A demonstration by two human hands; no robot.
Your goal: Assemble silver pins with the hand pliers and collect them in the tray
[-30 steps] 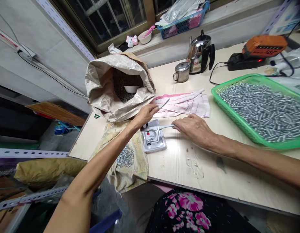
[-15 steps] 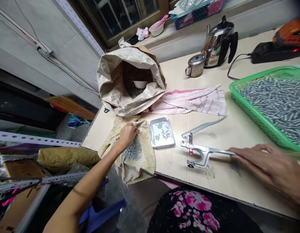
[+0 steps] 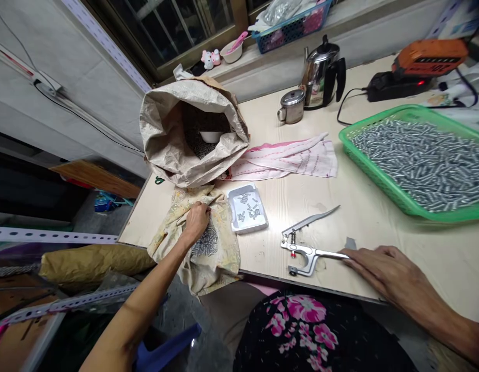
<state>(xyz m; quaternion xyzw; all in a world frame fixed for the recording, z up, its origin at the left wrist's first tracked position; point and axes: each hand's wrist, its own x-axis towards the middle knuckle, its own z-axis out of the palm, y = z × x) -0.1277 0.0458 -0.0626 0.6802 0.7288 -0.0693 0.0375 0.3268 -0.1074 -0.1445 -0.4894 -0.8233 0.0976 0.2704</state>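
Observation:
At the left end of the table, my left hand [image 3: 197, 221] is closed, fingertips bent down over a patterned yellowish cloth [image 3: 225, 254]; what they pinch is hidden. A heap of small metal pins [image 3: 206, 244] lies on that cloth, just below the hand. Beside it is a small white tray [image 3: 250, 223] with several pins spread inside. My right hand [image 3: 390, 271] holds the end of one handle of a pair of silver snap pliers [image 3: 311, 258]. The pliers' spring-loaded jaws are apart, and the other handle angles upward, away from my fingers.
A large green basket [image 3: 413, 209] full of metal pins stands at the right. Behind are an open sack [image 3: 161, 150] with a white scoop [image 3: 211, 137], a pink-and-white towel [image 3: 293, 160], a metal mug [image 3: 292, 107], a kettle [image 3: 317, 82] and a battery on a charger [image 3: 398, 85].
The view has turned to the right. My right hand has lowered the snap pliers toward the table's front edge. My left hand stays over the cloth by the pins.

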